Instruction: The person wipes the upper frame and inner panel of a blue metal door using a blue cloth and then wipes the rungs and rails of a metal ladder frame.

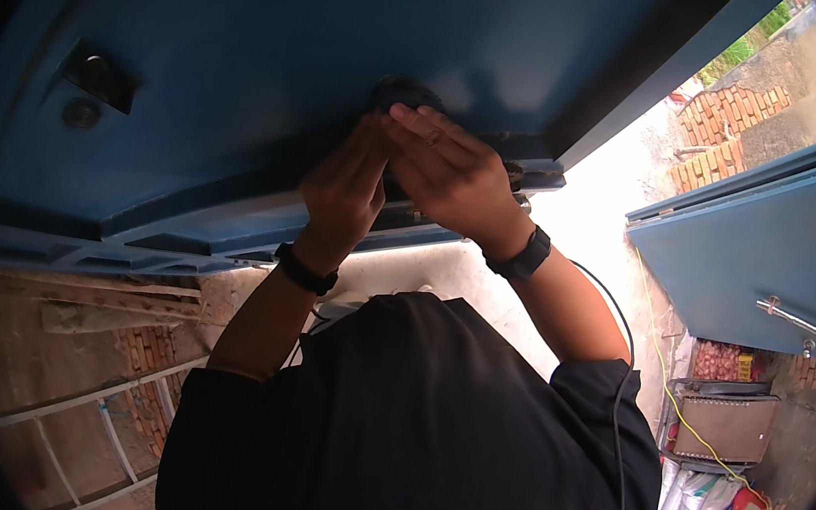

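Observation:
A blue metal door panel (pixel 273 51) fills the upper part of the view. Both of my hands are raised to its shaded face and meet near a dark rounded piece (pixel 405 91), too dim to name. The fingers of my right hand (pixel 457 185) bend together over the lower edge of that piece. My left hand (pixel 343 191) presses in close beside it, its fingertips lost in shadow, so its hold cannot be made out. To the left, the panel has a cut-out (pixel 100 78) with a round dark fitting (pixel 81 113) under it.
At right stands another blue door leaf (pixel 762 258) with a steel bar handle (pixel 800 322). A yellow cord (pixel 666 375) runs past a brown case (pixel 726 427) and several filled sacks (pixel 696 507). A metal ladder (pixel 89 407) leans lower left. A black cable (pixel 622 400) crosses my right sleeve.

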`<state>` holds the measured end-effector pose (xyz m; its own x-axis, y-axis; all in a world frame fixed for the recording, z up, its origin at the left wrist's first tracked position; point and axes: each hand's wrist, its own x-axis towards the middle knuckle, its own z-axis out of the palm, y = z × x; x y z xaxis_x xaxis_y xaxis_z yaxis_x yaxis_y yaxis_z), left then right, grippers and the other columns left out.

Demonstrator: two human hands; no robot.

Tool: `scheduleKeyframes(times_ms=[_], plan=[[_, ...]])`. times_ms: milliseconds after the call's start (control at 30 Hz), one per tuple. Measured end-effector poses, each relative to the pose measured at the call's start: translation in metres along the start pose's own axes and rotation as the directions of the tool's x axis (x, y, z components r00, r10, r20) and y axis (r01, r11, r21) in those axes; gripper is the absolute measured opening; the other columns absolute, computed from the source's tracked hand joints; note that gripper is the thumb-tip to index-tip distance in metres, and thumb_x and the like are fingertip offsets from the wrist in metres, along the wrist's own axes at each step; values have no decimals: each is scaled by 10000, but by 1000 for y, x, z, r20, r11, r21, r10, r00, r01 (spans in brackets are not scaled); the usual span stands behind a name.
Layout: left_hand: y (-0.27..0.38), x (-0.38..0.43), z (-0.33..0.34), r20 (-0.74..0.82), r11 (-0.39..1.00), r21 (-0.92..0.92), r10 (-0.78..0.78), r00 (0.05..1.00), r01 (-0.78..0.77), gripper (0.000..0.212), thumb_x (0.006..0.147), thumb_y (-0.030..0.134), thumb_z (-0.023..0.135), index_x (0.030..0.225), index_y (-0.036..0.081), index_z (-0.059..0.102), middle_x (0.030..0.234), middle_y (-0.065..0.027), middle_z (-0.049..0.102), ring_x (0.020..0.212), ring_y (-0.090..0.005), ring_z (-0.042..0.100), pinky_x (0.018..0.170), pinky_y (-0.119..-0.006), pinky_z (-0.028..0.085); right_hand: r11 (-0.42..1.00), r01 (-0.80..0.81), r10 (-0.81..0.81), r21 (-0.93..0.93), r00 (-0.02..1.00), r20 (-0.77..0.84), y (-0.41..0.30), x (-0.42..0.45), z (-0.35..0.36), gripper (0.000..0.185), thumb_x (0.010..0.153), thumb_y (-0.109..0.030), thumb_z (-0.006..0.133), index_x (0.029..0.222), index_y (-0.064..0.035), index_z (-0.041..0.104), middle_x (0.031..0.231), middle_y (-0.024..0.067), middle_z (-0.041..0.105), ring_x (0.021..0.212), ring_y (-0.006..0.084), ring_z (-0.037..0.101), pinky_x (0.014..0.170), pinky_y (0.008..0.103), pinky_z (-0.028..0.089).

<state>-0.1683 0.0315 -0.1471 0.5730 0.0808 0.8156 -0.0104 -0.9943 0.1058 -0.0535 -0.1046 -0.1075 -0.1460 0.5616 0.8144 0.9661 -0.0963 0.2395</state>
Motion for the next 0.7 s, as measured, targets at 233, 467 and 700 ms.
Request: scheduleKeyframes(times_ms=[233, 467, 700], plan=[[13, 27, -39, -129, 986, 103, 143, 981, -130, 237, 932, 20, 633, 1142, 25, 743, 1194, -130, 737, 1112, -272, 718, 879, -356, 608, 993, 107, -116, -56, 975, -192, 16, 40, -32, 63, 816, -101, 693, 845, -76, 743, 1092, 67, 753, 1153, 244, 694, 996, 363, 568], [21, 32, 13, 151, 969, 113, 204, 967, -221, 401, 893, 83, 623, 1290, 40, 656, 1354, -122, 642, 1257, -256, 620, 1044, -355, 523, 940, -294, 277, -173, 954, -114, 29, 4, -1, 319, 892, -34, 608, 1183, -27, 740, 1234, 147, 718, 1223, 293, 659, 1040, 432, 542], [-14, -2, -5, 253, 979, 143, 106, 962, -145, 361, 884, 108, 651, 1240, 64, 690, 1316, -73, 672, 1217, -224, 641, 1049, -352, 516, 911, -404, 407, -81, 914, 14, -19, -15, 37, 360, 897, 8, 563, 1229, 10, 704, 1283, 189, 683, 1244, 337, 639, 1043, 422, 544]])
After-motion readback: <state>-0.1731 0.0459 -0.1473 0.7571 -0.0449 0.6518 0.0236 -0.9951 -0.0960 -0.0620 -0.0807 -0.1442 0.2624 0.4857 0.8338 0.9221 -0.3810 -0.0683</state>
